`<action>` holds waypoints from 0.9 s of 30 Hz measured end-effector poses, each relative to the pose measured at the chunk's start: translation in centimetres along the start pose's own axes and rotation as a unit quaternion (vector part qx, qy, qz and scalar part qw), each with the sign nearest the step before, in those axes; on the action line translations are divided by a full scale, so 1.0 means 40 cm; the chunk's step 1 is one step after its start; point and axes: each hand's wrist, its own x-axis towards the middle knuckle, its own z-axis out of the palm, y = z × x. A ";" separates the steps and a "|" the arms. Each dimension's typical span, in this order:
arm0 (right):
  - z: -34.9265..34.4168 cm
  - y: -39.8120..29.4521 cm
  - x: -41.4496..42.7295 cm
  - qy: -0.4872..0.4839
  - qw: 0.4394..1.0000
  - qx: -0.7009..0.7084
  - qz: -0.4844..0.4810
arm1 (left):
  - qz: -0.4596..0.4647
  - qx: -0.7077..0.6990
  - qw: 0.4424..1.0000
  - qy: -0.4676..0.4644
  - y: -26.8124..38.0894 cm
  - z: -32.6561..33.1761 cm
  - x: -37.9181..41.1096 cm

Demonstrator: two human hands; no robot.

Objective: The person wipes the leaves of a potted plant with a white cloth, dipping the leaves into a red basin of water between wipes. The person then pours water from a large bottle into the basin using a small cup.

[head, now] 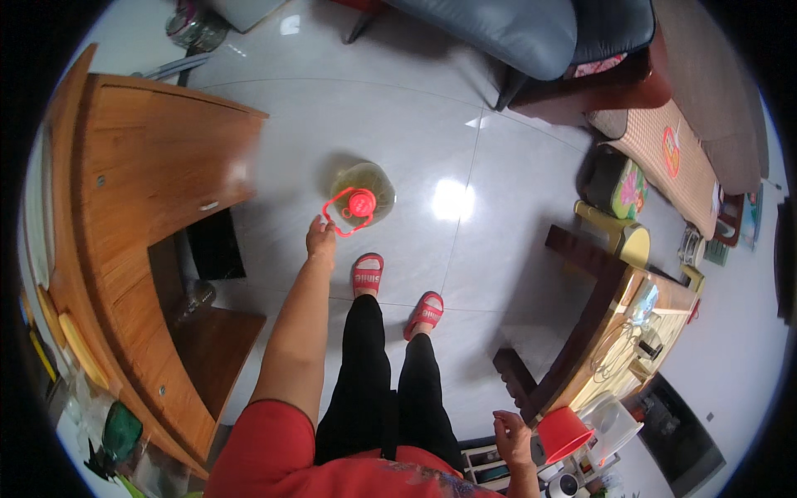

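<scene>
A clear plastic jug (383, 208) with a red screw cap and a red loop handle (348, 234) is in front of me, left of centre, over the grey tiled floor. Contents of a yellowish-green tint show through its wall. My left hand (320, 241) reaches forward with its fingers curled at the near left corner of the loop. I cannot tell whether the jug's base touches the floor. Down at the lower right, my right hand (514, 438) holds nothing, its fingers loosely bent and apart, near a red plastic bucket (560, 434).
A wooden cabinet (180, 143) runs along the left side. Dark padded chairs (498, 28) stand at the top. Over at the right are a yellow stool (634, 244) and a wooden table (607, 367) with a cable on it. My red slippers (367, 274) are on the tiles.
</scene>
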 end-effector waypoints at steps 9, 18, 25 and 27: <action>0.028 0.095 -0.020 0.022 0.996 0.064 0.052 | -0.149 -0.318 0.925 -0.147 0.109 0.088 -0.017; -0.013 0.253 -0.331 0.093 0.961 0.131 0.224 | -0.119 -0.143 0.942 -0.280 0.148 0.143 -0.206; 0.211 0.453 -0.562 0.108 0.945 0.157 0.264 | -0.090 0.016 0.946 -0.312 0.220 0.071 -0.607; 0.250 0.489 -0.578 0.107 0.940 0.188 0.264 | -0.039 0.103 0.945 -0.308 0.239 0.025 -0.830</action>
